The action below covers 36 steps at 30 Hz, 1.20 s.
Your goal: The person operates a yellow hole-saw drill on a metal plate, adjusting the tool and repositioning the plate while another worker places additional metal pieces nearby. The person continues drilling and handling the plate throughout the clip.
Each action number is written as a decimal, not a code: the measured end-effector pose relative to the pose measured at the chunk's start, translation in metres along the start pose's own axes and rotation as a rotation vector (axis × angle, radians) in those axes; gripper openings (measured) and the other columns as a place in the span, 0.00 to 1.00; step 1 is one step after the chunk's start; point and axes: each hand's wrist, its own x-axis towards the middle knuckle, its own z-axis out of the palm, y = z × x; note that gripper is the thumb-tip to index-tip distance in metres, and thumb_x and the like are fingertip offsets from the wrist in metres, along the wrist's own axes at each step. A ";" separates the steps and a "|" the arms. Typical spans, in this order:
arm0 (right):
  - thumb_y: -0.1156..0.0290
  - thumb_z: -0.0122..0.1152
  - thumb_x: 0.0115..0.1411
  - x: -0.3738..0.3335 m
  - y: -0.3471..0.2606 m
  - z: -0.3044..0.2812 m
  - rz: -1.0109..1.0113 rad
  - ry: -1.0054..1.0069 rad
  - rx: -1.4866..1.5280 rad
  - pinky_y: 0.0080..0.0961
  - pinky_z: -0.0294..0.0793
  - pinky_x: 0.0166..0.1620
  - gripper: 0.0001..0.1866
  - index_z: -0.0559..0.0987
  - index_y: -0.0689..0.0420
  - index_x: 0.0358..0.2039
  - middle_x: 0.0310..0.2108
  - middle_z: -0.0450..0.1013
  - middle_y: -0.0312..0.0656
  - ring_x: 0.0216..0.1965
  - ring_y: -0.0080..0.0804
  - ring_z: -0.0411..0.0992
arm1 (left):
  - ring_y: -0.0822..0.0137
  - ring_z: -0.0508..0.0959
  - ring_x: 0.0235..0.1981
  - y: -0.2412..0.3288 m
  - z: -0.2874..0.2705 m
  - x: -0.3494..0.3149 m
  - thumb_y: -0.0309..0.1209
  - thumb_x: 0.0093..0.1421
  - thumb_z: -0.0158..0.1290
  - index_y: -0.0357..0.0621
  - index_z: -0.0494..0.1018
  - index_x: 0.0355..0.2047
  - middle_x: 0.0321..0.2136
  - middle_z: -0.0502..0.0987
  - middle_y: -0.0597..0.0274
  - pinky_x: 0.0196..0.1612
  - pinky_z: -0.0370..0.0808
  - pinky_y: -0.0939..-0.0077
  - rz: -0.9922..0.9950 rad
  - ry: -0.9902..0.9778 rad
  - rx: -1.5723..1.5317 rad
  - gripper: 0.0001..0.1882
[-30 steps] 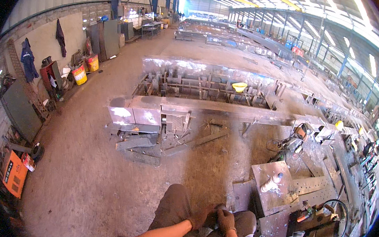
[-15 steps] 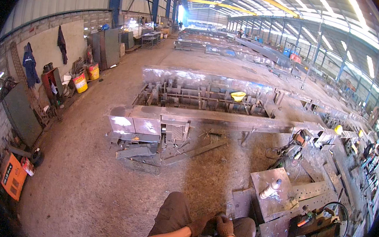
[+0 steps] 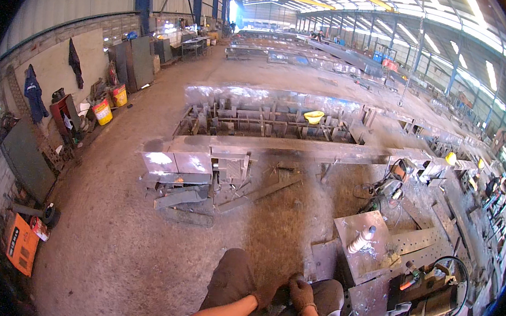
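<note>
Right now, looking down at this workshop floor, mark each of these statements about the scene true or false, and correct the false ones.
1. Both hands wear brown work gloves. True: the left hand and the right hand are gloved.
2. The hands are held far apart. False: they are close together over the lap, on a small dark object.
3. A white bottle lies on a metal plate. True.
4. The yellow helmet hangs on the wall. False: it rests on the steel frame.
5. An orange box sits at the person's right. False: left.

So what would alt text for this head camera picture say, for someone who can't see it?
A seated person's gloved left hand and right hand meet over a small dark object on their lap. Ahead lie a steel frame and a wide workshop floor.
</note>
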 end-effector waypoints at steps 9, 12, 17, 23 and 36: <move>0.49 0.62 0.71 -0.005 -0.027 0.012 -0.106 -0.030 -0.206 0.42 0.79 0.59 0.30 0.86 0.68 0.54 0.49 0.86 0.61 0.55 0.55 0.84 | 0.66 0.74 0.66 -0.033 0.003 0.015 0.45 0.82 0.46 0.40 0.75 0.69 0.67 0.77 0.57 0.71 0.68 0.67 -0.088 0.099 -0.373 0.26; 0.49 0.63 0.71 -0.008 -0.028 0.017 -0.079 -0.011 -0.163 0.41 0.80 0.59 0.30 0.86 0.68 0.54 0.49 0.86 0.59 0.55 0.53 0.84 | 0.65 0.75 0.63 -0.033 0.002 0.015 0.42 0.81 0.48 0.40 0.76 0.66 0.65 0.79 0.57 0.70 0.70 0.66 -0.464 0.068 -0.682 0.23; 0.45 0.68 0.69 -0.011 0.002 -0.009 -0.026 -0.018 -0.077 0.38 0.80 0.59 0.34 0.86 0.67 0.55 0.50 0.86 0.58 0.54 0.49 0.85 | 0.65 0.78 0.57 0.061 -0.004 -0.017 0.40 0.79 0.50 0.41 0.79 0.60 0.59 0.81 0.60 0.65 0.73 0.65 0.028 0.027 -0.088 0.19; 0.43 0.67 0.70 -0.015 -0.024 -0.005 0.002 -0.035 -0.223 0.41 0.80 0.59 0.35 0.86 0.68 0.54 0.49 0.86 0.58 0.54 0.50 0.85 | 0.64 0.77 0.61 0.048 -0.001 -0.009 0.41 0.80 0.47 0.41 0.79 0.61 0.60 0.81 0.58 0.68 0.71 0.66 -0.243 0.028 -0.420 0.21; 0.44 0.64 0.71 0.001 -0.001 -0.003 -0.025 -0.018 -0.240 0.43 0.79 0.61 0.32 0.87 0.64 0.54 0.52 0.84 0.63 0.57 0.58 0.83 | 0.50 0.76 0.67 0.014 -0.007 -0.003 0.29 0.74 0.50 0.40 0.74 0.68 0.65 0.78 0.46 0.72 0.69 0.59 0.255 -0.018 0.303 0.23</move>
